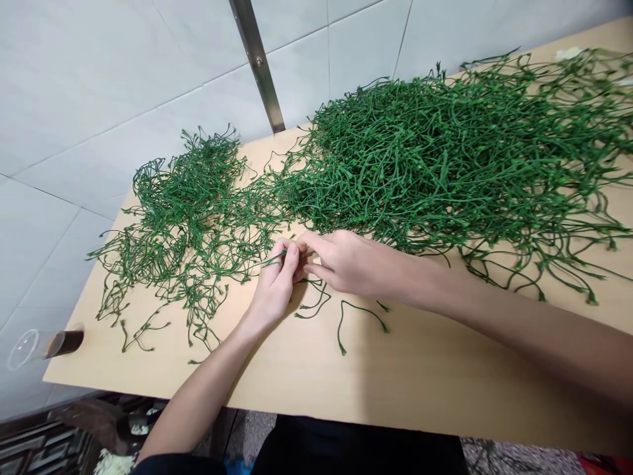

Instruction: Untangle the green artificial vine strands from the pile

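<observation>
My left hand (277, 274) is closed, thumb pressed over curled fingers, with a thin green stem (273, 258) poking out of its left side. Its fingertips meet those of my right hand (336, 257), which pinches at the same spot; whatever it grips there is hidden. Below the hands lie a few loose green stems (341, 323) with small flared ends, looking like artificial flower stems. Just behind the hands, a tangled pile of green stems (425, 152) spreads to the right. A smaller pile of green stems (182, 191) lies to the left.
Both piles rest on a pale wooden table (297, 369) set against a tiled wall (123, 66). A clear plastic cup (64, 343) with dark liquid stands at the left edge. A metal strip (257, 63) runs down the wall. White bits (568, 53) lie at the far right.
</observation>
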Demonstrator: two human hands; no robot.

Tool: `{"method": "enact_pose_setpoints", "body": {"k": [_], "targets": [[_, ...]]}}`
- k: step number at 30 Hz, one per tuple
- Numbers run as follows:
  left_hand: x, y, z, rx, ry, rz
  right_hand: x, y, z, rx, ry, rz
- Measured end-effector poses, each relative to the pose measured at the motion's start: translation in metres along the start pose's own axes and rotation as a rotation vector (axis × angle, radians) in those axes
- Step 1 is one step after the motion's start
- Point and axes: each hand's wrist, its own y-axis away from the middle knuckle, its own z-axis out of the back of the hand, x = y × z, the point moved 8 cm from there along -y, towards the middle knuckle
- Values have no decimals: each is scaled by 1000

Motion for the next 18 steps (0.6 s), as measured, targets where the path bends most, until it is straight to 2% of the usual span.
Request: {"method": "enact_pose_setpoints", "body": {"k": [9, 18], "targets": [[4, 1, 4, -23, 41, 18, -2, -2, -7, 44, 86, -32], [7, 0, 5, -23, -42, 36, 7, -2, -10, 83, 69, 86]]}}
